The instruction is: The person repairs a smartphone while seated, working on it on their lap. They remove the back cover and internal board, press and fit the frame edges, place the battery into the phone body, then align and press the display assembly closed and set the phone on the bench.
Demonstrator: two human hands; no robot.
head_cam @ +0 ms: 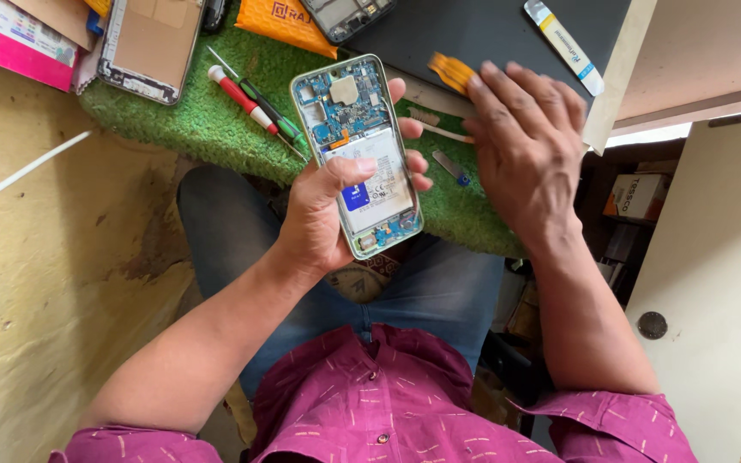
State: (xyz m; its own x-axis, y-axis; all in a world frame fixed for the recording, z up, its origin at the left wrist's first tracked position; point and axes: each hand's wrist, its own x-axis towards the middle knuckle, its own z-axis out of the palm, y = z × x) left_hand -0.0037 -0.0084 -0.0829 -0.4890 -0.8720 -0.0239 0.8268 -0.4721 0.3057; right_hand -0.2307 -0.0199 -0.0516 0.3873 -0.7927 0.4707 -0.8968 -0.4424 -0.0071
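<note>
An opened phone [358, 154], its back removed so that a blue circuit board and a white battery are exposed, is held face down in the left hand [323, 219] above the green mat [216, 129]; the thumb is laid across the battery and the fingers are curled round the far edge. The right hand [525, 150] is rested palm down just right of the phone, fingers pressed together and stretched over the mat's edge toward an orange flex ribbon [450, 71]; whether anything is pinched beneath it cannot be told.

An orange pouch [286, 23] is seen above the phone, at the top of the mat. A pink and white box [12, 39] is placed far left of the phone. A white tube with a yellow band [563, 45] is laid upper right of the phone on a dark sheet [473, 30]. A second phone frame [149, 43] lies upper left, and red and green screwdrivers [255, 107] lie just left of the phone.
</note>
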